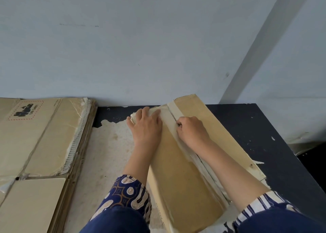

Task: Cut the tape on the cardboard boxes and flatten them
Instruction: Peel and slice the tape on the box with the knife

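Observation:
A long brown cardboard box (178,176) lies on the dark worn table (247,127), its taped seam (173,112) running away from me. My left hand (146,125) presses flat on the box's left flap near the far end, fingers straight. My right hand (191,129) is curled on the seam and grips a small dark tool, of which only a tip shows by the fingers. Behind that hand the seam is split open, with loose tape along it.
A stack of flattened cardboard boxes (40,144) lies at the left of the table. A pale blue wall (141,47) stands right behind the table. The table's right edge (289,148) drops off at the right.

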`<move>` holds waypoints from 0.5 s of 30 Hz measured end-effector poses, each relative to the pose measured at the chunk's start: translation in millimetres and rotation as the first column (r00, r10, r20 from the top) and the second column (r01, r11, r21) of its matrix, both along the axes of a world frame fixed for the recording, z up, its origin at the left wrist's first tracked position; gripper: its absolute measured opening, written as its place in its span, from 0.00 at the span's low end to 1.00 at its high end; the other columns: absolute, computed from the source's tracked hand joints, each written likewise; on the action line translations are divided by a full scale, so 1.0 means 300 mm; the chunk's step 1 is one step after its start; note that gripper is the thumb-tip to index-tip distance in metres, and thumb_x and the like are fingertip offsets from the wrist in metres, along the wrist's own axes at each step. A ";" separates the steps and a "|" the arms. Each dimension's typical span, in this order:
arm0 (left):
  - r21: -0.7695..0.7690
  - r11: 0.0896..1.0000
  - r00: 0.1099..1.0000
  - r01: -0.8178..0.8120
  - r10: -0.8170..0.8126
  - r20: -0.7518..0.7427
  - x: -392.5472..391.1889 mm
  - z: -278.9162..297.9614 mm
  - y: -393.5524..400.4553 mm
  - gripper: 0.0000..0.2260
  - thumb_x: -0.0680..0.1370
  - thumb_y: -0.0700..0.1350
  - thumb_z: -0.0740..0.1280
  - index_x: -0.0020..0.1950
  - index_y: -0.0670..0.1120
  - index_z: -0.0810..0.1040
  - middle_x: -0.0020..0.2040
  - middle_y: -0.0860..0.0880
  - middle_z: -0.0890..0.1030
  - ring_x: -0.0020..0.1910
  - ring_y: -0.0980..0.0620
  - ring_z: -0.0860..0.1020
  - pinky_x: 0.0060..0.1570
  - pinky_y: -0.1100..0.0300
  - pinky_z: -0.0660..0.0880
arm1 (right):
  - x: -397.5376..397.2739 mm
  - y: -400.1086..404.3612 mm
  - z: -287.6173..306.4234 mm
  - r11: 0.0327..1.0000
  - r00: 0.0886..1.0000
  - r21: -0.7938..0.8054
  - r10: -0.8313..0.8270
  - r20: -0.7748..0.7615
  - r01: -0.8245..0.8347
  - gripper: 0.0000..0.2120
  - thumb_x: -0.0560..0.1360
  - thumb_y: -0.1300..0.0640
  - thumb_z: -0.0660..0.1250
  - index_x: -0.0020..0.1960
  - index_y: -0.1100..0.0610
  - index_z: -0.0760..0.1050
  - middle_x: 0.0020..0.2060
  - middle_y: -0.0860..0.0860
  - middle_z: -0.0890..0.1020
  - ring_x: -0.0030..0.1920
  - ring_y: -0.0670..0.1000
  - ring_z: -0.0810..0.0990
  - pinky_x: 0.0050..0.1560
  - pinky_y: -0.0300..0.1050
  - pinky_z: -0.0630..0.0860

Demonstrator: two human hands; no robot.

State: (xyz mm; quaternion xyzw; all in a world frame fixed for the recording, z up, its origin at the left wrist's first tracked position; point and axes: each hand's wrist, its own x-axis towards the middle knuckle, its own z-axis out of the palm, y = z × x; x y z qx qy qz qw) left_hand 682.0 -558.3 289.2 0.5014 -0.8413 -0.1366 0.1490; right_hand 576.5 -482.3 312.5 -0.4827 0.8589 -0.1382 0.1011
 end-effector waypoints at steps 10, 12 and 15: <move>-0.012 1.000 1.000 -0.007 0.007 -0.003 -0.006 -0.005 -0.006 0.16 0.81 0.48 0.52 0.68 0.56 0.70 0.67 0.52 0.66 0.68 0.51 0.60 0.69 0.42 0.47 | 0.017 0.075 0.001 0.999 0.998 -0.016 -0.032 0.063 0.033 0.12 0.76 0.62 0.57 0.51 0.62 0.78 0.45 0.57 0.80 0.44 0.58 0.78 0.45 0.50 0.77; -0.021 1.000 1.000 -0.010 0.009 -0.010 -0.007 -0.008 -0.007 0.16 0.81 0.48 0.52 0.67 0.56 0.70 0.67 0.51 0.67 0.68 0.51 0.60 0.69 0.42 0.48 | 0.021 0.091 0.001 1.000 0.998 -0.001 -0.018 0.055 0.018 0.12 0.77 0.62 0.57 0.51 0.63 0.77 0.45 0.58 0.80 0.44 0.59 0.78 0.46 0.51 0.77; -0.022 1.000 1.000 -0.008 0.008 -0.005 -0.008 -0.007 -0.008 0.16 0.81 0.48 0.52 0.67 0.56 0.71 0.65 0.51 0.68 0.67 0.50 0.61 0.69 0.42 0.49 | 0.027 0.123 0.007 1.000 0.998 0.018 -0.017 0.061 0.016 0.12 0.77 0.61 0.56 0.53 0.62 0.77 0.47 0.58 0.80 0.45 0.59 0.78 0.46 0.51 0.77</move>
